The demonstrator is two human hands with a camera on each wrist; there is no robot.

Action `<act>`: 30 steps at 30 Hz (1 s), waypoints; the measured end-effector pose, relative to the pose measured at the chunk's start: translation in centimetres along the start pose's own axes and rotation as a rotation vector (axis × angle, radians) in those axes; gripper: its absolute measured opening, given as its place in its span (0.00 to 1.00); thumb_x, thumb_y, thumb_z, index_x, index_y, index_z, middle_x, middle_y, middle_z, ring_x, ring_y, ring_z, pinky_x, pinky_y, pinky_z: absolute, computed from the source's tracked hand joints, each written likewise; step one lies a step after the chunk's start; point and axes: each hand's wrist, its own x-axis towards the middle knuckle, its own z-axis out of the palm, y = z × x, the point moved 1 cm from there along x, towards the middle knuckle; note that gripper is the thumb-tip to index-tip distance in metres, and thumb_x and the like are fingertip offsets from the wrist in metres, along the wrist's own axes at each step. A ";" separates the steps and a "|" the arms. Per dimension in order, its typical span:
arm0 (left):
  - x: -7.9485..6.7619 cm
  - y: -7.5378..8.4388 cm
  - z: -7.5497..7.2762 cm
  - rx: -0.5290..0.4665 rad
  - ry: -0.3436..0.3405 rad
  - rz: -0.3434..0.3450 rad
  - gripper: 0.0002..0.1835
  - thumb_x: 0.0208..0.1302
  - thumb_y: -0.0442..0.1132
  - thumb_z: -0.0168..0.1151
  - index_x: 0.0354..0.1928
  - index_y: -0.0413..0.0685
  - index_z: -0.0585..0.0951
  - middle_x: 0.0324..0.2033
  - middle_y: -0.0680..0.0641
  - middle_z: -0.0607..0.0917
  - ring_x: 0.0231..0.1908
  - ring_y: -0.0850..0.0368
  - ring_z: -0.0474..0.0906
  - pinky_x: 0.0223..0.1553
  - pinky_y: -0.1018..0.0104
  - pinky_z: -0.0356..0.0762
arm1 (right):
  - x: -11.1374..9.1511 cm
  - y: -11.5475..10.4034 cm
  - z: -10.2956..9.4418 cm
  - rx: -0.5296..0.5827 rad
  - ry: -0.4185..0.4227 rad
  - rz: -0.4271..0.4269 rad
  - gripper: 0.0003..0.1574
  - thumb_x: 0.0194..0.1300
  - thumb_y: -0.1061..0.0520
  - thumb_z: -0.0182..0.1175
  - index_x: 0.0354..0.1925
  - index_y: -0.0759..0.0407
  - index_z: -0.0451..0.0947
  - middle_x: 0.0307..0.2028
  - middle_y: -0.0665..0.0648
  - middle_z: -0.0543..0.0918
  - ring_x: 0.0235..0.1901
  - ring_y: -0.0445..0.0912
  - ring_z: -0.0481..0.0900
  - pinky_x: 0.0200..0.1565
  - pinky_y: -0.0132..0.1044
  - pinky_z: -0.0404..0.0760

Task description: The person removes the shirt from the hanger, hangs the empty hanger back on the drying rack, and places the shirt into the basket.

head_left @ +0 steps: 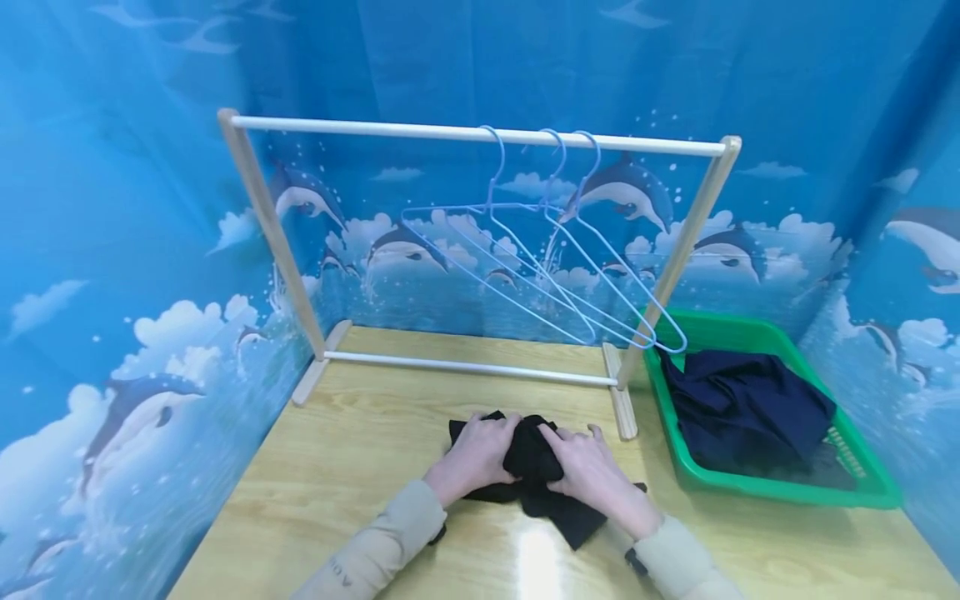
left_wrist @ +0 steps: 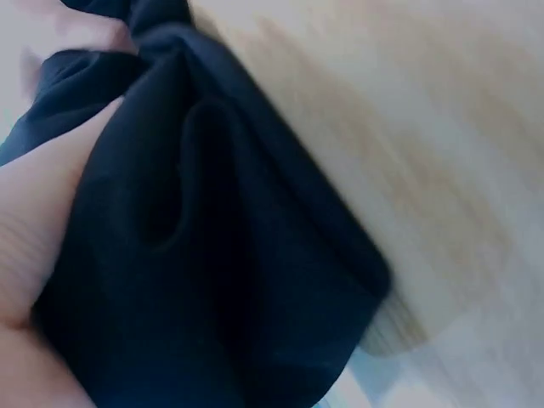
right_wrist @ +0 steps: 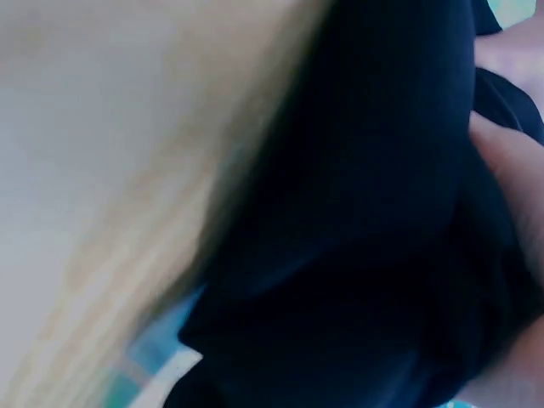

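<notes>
A bunched black garment (head_left: 534, 454) lies at the front of the table, its folds spreading toward me on both sides. My left hand (head_left: 478, 454) grips its left part, and my right hand (head_left: 592, 471) holds the right part, with a gathered lump of cloth between the two. In the left wrist view, the thumb and fingers of that hand press into dark folds of the garment (left_wrist: 246, 255). Fingers (right_wrist: 514, 166) overlap the same cloth at the right edge of the right wrist view. What kind of garment it is cannot be told from its crumpled shape.
Behind the hands stands a rack with wooden posts and a white top rod (head_left: 360, 127). Three light blue wire hangers (head_left: 491, 179) hang from it, right of centre. A green basket (head_left: 780, 492) with dark navy cloth (head_left: 750, 408) sits to the right on the wooden table (head_left: 300, 492).
</notes>
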 end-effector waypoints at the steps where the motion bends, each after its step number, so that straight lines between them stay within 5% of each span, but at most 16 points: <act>1: 0.0 0.2 -0.1 0.009 0.008 0.001 0.44 0.40 0.61 0.83 0.56 0.46 0.75 0.37 0.51 0.88 0.37 0.57 0.85 0.48 0.56 0.81 | -0.2 -0.1 -0.1 -0.019 0.027 -0.004 0.55 0.39 0.44 0.84 0.63 0.59 0.74 0.42 0.60 0.87 0.35 0.57 0.86 0.49 0.64 0.76; 9: 0.3 1.7 -2.9 0.067 0.094 0.035 0.47 0.44 0.62 0.81 0.64 0.48 0.72 0.45 0.51 0.87 0.38 0.56 0.85 0.32 0.62 0.83 | -2.2 0.6 -2.9 -0.154 0.311 -0.048 0.54 0.30 0.43 0.86 0.58 0.52 0.78 0.36 0.57 0.87 0.24 0.54 0.83 0.21 0.45 0.77; 14: 1.3 3.0 -6.1 0.118 0.243 0.080 0.49 0.44 0.61 0.82 0.66 0.49 0.71 0.47 0.51 0.86 0.43 0.56 0.85 0.38 0.62 0.85 | -3.5 1.8 -5.6 -0.201 0.539 -0.100 0.58 0.21 0.48 0.88 0.59 0.51 0.80 0.35 0.58 0.86 0.24 0.54 0.83 0.21 0.43 0.78; 19: 2.4 4.9 -8.4 0.113 0.343 0.108 0.48 0.44 0.59 0.82 0.66 0.48 0.72 0.46 0.51 0.85 0.44 0.55 0.84 0.45 0.62 0.83 | -5.0 3.1 -8.3 -0.232 0.648 -0.109 0.63 0.16 0.53 0.87 0.60 0.51 0.80 0.33 0.59 0.84 0.26 0.55 0.82 0.24 0.44 0.79; 25: 4.1 7.5 -10.4 0.119 0.418 0.118 0.49 0.45 0.60 0.81 0.68 0.49 0.72 0.49 0.51 0.85 0.47 0.56 0.84 0.50 0.63 0.82 | -6.7 4.7 -11.1 -0.246 0.779 -0.083 0.38 0.49 0.51 0.67 0.62 0.51 0.80 0.31 0.61 0.81 0.24 0.59 0.78 0.26 0.51 0.78; 30: 6.1 10.6 -12.0 0.092 0.446 0.111 0.49 0.47 0.61 0.80 0.69 0.50 0.70 0.49 0.51 0.84 0.48 0.56 0.83 0.48 0.65 0.82 | -8.9 6.4 -13.3 -0.279 0.845 0.002 0.30 0.68 0.40 0.52 0.62 0.49 0.80 0.29 0.61 0.80 0.22 0.59 0.77 0.22 0.52 0.75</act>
